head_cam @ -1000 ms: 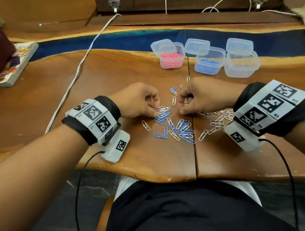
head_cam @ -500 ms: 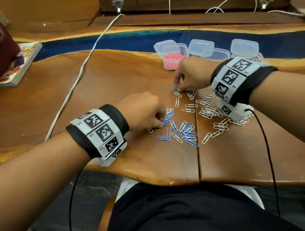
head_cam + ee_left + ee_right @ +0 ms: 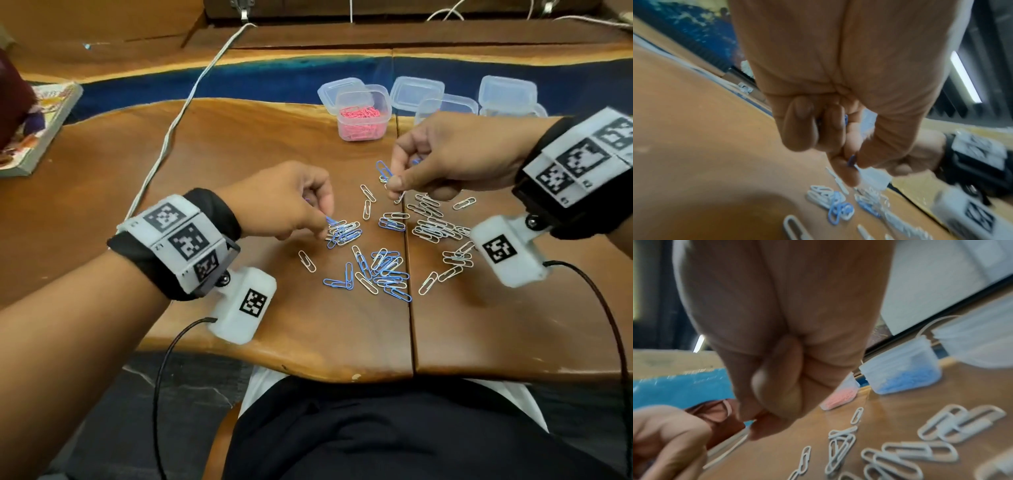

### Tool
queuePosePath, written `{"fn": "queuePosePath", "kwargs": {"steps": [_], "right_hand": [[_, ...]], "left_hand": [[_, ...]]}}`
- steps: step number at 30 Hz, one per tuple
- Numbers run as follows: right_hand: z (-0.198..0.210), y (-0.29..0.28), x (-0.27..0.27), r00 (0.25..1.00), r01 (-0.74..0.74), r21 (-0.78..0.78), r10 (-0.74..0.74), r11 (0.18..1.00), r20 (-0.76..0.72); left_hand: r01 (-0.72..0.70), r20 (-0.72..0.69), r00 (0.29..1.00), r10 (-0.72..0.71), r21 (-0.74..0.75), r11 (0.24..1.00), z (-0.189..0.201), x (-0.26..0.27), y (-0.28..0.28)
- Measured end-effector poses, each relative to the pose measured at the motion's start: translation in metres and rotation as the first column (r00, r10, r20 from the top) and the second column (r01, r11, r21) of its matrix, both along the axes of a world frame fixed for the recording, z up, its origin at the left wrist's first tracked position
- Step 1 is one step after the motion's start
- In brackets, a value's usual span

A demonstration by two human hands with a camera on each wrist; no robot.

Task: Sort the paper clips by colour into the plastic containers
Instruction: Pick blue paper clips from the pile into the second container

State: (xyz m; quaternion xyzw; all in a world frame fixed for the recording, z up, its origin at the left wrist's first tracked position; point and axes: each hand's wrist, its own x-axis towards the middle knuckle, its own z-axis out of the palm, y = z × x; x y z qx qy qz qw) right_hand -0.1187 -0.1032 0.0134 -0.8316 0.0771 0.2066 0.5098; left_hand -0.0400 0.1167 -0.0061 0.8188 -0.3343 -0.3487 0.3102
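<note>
blue clip (image 3: pixel 384 170) pinched in right hand (image 3: pixel 455 156); left hand (image 3: pixel 284 202) pinching another.

We see the head view evenly lit by soft indoor light, with a dull sheen on the wooden table (image 3: pixel 212 144) beyond the fingers. Faint shadows sit just under the left hand (image 3: pixel 284 202) and right hand (image 3: pixel 455 154). Straight edges bow toward the corners, as a wide lens gives.

In the left wrist view everything is smeared by motion blur; the paper clips (image 3: pixel 830 201) below the fingertips are soft, and a broad dark shadow (image 3: pixel 748 209) lies on the wood to their left. A bright strip light (image 3: pixel 966 78) glares up right of the knuckles.

In the right wrist view the hand is blurred and out of focus, while the white clips (image 3: pixel 908 451) right of the fingertips are somewhat sharper.
</note>
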Motion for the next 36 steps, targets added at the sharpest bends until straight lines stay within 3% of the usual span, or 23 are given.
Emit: {"fn": "queuePosePath", "kwargs": {"steps": [3,6,9,12,14,20,24,26,28,31,33,36], "right_hand": [[-0.001,-0.002,-0.010,0.995,0.098,0.212,-0.094,0.972,-0.028],[-0.002,-0.005,-0.017,0.978,0.207,0.377,-0.194,0.903,-0.072],[-0.001,-0.004,-0.023,0.971,0.240,0.533,-0.201,0.811,-0.132],[-0.001,-0.006,-0.026,0.975,0.223,0.636,-0.174,0.739,-0.139],[-0.004,-0.006,-0.027,0.975,0.223,0.686,-0.175,0.693,-0.140],[-0.007,-0.002,-0.029,0.973,0.200,0.790,-0.213,0.579,-0.091],[-0.005,-0.001,-0.027,0.964,0.242,0.772,-0.234,0.588,-0.124],[-0.008,-0.002,-0.024,0.945,0.320,0.697,-0.269,0.642,-0.187],[-0.014,-0.001,-0.022,0.923,0.384,0.525,-0.312,0.760,-0.224],[-0.021,0.004,-0.024,0.968,0.250,-0.021,-0.251,0.968,-0.022],[-0.021,0.008,-0.026,0.990,0.072,-0.448,-0.010,0.891,0.139],[-0.020,0.019,-0.025,0.961,-0.048,-0.670,0.218,0.741,0.171]], "left_hand": [[-0.055,-0.215,0.976,0.040,-0.066,0.996,-0.003,0.001,0.000],[-0.148,-0.299,0.948,0.111,-0.102,0.984,-0.007,0.001,-0.002],[-0.129,-0.121,0.985,0.121,-0.057,0.990,-0.011,0.006,-0.001],[0.068,0.204,0.975,-0.084,0.085,0.994,-0.016,0.003,0.001],[0.140,0.320,0.931,-0.178,0.138,0.981,-0.019,-0.004,0.000],[0.126,0.429,0.887,-0.172,0.133,0.983,-0.025,-0.008,-0.013],[0.146,0.428,0.881,-0.204,0.164,0.976,-0.023,-0.008,-0.017],[0.153,0.446,0.870,-0.212,0.165,0.974,-0.022,-0.009,-0.016],[0.147,0.473,0.857,-0.207,0.161,0.976,-0.021,-0.010,-0.015],[0.081,0.426,0.898,-0.109,0.084,0.993,-0.018,-0.006,-0.012],[0.032,0.254,0.967,-0.035,0.014,0.999,-0.014,-0.004,-0.009],[-0.016,-0.028,0.999,0.015,-0.028,0.999,-0.009,-0.003,-0.003]]}}
